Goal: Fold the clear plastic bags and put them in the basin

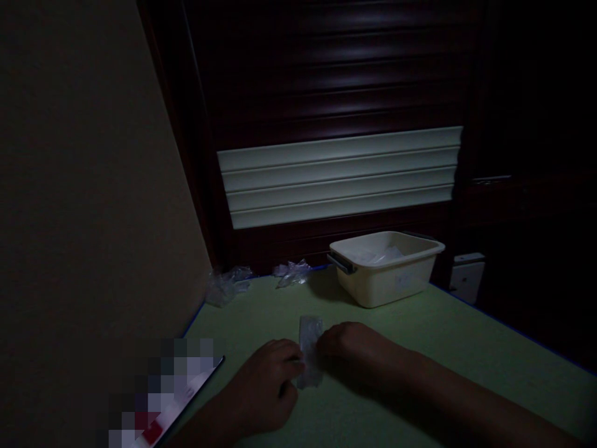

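Both my hands work at a narrow strip of clear plastic [310, 354], partway through by the look of it.
The strip already lies long and thin on the surface [359, 401], so I judge its shaping well along, though with my fingers at both its edges it seems unfinished. Crumpled plastic [293, 274] at 12 o'clock from it and a looser heap [228, 286] at 10 look untouched; the cream tub [398, 286] at 1 to 2 o'clock holds some clear plastic [389, 255]. How many pieces remain, I cannot tell. The strip is at 2 o'clock from my left grip [265, 386], by the curled fingertips, and at 9 from my right grip [351, 342], against its fingertips; whether either pinches or merely presses, I cannot tell.
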Available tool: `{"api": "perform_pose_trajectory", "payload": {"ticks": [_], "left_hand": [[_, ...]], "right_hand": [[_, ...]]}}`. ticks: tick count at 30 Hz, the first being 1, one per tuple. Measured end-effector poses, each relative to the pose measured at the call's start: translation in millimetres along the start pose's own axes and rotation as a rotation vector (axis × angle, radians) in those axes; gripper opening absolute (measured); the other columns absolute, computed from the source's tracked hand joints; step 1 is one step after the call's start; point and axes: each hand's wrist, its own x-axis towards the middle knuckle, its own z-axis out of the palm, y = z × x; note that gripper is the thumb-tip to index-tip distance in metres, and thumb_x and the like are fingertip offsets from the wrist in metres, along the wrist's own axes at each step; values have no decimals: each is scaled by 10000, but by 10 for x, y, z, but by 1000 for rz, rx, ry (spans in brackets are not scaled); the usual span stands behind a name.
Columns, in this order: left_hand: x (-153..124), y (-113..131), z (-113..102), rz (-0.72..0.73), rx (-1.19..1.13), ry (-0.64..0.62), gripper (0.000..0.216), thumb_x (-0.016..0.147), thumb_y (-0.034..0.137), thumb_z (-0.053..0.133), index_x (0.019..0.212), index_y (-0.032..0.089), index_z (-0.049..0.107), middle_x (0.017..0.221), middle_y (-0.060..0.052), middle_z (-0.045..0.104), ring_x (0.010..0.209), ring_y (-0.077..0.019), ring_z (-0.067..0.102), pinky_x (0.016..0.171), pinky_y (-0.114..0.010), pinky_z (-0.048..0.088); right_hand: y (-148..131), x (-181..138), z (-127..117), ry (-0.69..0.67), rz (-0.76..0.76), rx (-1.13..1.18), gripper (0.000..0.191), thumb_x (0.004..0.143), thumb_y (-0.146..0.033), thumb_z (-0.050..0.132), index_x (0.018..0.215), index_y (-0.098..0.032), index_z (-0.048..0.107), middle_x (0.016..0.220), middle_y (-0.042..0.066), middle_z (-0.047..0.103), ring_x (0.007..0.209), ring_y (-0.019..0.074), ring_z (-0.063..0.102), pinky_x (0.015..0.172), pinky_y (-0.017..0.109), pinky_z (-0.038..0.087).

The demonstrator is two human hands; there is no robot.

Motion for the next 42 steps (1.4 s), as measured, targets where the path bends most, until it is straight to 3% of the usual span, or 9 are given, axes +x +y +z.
{"api": "perform_pose_trajectory", "payload": {"ticks": [11, 17, 23, 30, 35, 39, 42], "left_hand": [[5, 23, 13, -25, -30, 12, 418, 628, 4, 469, 945, 184, 675, 996, -62, 643, 928, -203, 578, 856, -315, 452], [40, -35, 90, -70, -113, 100, 293, 762, 23, 486, 934, 179, 666, 904, -53, 659, 875, -188, 587, 790, -281, 455], [56, -98, 129, -186, -234, 122, 281, 724, 14, 579, 913, 186, 695, 859, -28, 677, 847, -179, 605, 765, -255, 450], [74, -144, 158, -322, -266, 163, 184, 748, 56, 587, 811, 175, 712, 792, -33, 675, 780, -173, 623, 710, -235, 449], [73, -141, 172, -383, -289, 200, 127, 787, 151, 583, 750, 170, 703, 760, -40, 678, 743, -182, 630, 689, -245, 450], [82, -118, 186, -420, -354, 204, 133, 813, 197, 563, 789, 164, 689, 788, -43, 706, 740, -184, 661, 668, -236, 468], [84, -94, 188, -461, -447, 197, 171, 823, 197, 545, 935, 156, 668, 728, -21, 717, 678, -176, 673, 633, -232, 476]], "right_hand": [[-27, 31, 58, -45, -4, -82, 224, 776, -61, 482, 794, -160, 682, 811, 75, 714, 682, 163, 626, 607, 247, 383], [-66, 11, 34, 66, 194, 191, 272, 748, -56, 474, 857, -168, 696, 855, 69, 723, 746, 164, 641, 656, 227, 409], [-9, 37, 137, 176, 287, 482, 215, 786, -95, 463, 766, -117, 675, 699, 60, 679, 580, 133, 554, 533, 212, 360], [28, 39, 200, 180, 314, 553, 170, 707, -56, 525, 791, -120, 658, 701, 19, 636, 603, 118, 520, 544, 201, 354], [3, 53, 228, 165, 357, 636, 184, 703, -238, 668, 843, -121, 642, 704, -2, 604, 594, 118, 480, 511, 201, 340], [-50, 102, 218, 190, 422, 657, 126, 783, -198, 571, 708, -116, 629, 641, -2, 588, 579, 114, 469, 518, 209, 325], [-92, 122, 194, 206, 452, 648, 56, 761, -149, 585, 753, -112, 626, 673, 14, 617, 598, 120, 502, 529, 207, 337]]}}
